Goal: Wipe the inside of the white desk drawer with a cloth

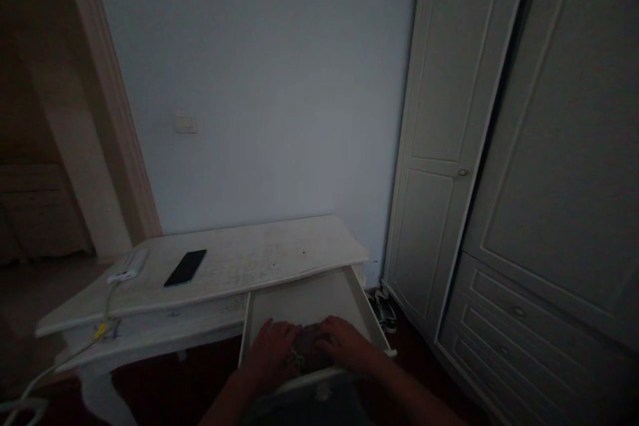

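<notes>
Both my hands are inside a pulled-out white drawer (299, 299), close to its front panel. Between them lies a dark grey, soft-looking bundle (314, 351) with a lighter patterned part at its left; dim light hides what exactly it is. My left hand (273, 349) is at the bundle's left side, thumb toward it and fingers bent against it. On the opposite side my right hand (344, 344) curls its fingers over the bundle's right edge. The drawer floor behind the bundle shows bare and pale.
The drawer belongs to a worn white table (259, 249) against the wall. On its top lie a black phone (186, 268) and a white power strip (128, 266) with a cable. Shoes (383, 309) stand on the floor beside a tall wardrobe (439, 146) at the right.
</notes>
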A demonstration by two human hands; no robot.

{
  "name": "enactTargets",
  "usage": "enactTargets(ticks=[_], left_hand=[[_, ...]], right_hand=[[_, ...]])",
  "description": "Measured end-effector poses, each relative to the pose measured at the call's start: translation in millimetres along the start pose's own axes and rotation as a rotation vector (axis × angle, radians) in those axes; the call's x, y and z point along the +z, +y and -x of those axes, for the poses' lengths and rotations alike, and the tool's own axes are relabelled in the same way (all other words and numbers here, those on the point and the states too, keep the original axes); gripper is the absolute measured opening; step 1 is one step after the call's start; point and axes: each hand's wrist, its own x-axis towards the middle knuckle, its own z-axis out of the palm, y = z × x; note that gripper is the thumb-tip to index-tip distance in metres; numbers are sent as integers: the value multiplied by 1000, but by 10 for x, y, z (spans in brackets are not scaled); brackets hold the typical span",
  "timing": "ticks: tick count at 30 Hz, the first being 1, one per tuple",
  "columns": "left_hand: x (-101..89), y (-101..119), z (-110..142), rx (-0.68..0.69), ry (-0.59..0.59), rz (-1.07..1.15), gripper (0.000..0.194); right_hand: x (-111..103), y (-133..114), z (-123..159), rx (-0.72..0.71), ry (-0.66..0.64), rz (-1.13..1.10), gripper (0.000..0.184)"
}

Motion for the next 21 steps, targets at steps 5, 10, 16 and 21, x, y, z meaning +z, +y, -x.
enactTargets(ticks=[5,10,16,21], left_hand=[[-2,281,-460,-44,-80,-34,90],[-106,286,-447,-94,-21,-14,70],[-611,-125,261,-210,344,132,54],[-598,-394,984,-268,544,201,79]], right_hand=[[94,353,632,-10,-30,285,52],[385,726,702,15,29,502,20],[352,812,606,56,74,446,15],[33,550,639,103,79,353,18]])
